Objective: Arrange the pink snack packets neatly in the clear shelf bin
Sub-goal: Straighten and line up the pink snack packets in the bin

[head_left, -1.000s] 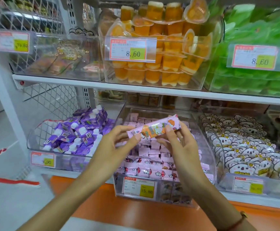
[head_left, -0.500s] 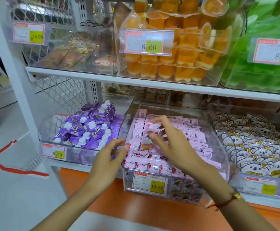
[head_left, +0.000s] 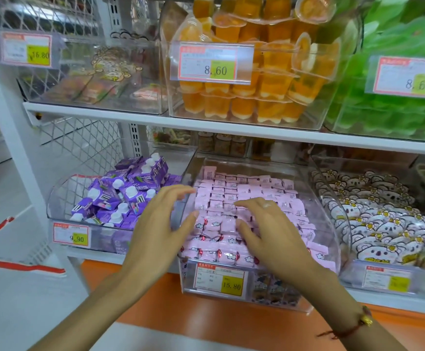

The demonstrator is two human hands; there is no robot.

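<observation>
Orange-printed packet gone from the hands since the earlier frame; both hands now empty over the bin.
Pink snack packets (head_left: 234, 198) lie in rows filling the clear shelf bin (head_left: 317, 193), from back wall to front lip, front rows showing cloud print. Right hand (head_left: 269, 231) spread, fingers relaxed, resting over the middle rows, holding nothing. Left hand (head_left: 160, 221) released too, fingers straight, at the bin's left wall, thumb toward the packets. Purple cartons (head_left: 120, 196) in the bin to the left, koala packets (head_left: 378, 214) to the right, price tag (head_left: 220, 279) on the front lip. Risk: pressing or sweeping too hard likely skews rows or pushes front packets over the lip.
</observation>
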